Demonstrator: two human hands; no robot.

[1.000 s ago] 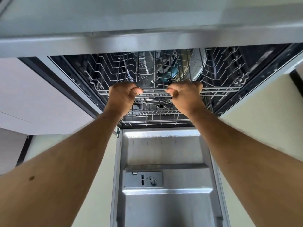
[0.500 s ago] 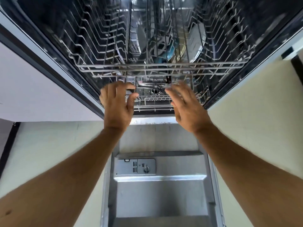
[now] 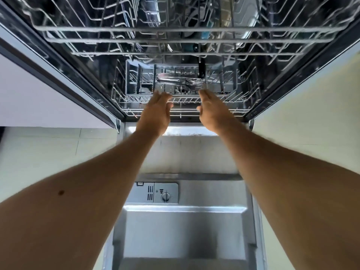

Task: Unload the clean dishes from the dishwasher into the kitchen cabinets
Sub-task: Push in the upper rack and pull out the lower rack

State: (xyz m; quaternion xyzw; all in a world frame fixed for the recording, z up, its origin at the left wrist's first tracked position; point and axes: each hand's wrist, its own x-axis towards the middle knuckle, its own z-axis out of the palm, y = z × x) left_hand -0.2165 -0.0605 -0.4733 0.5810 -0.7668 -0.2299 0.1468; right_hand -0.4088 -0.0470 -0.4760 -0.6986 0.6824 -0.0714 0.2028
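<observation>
**Hands spread at the lower rack**

Both hands were spread and held nothing: my left hand [image 3: 157,110] and right hand [image 3: 211,110] hovered at the lower rack [image 3: 183,111]. Cutlery [image 3: 181,81] lay in the basket [image 3: 134,78] just beyond, above the lowered door [image 3: 185,230].

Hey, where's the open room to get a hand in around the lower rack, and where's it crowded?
Free: the bare open door and the gap between both hands. Crowded: the cutlery basket, full of forks, with the upper rack close above.
</observation>
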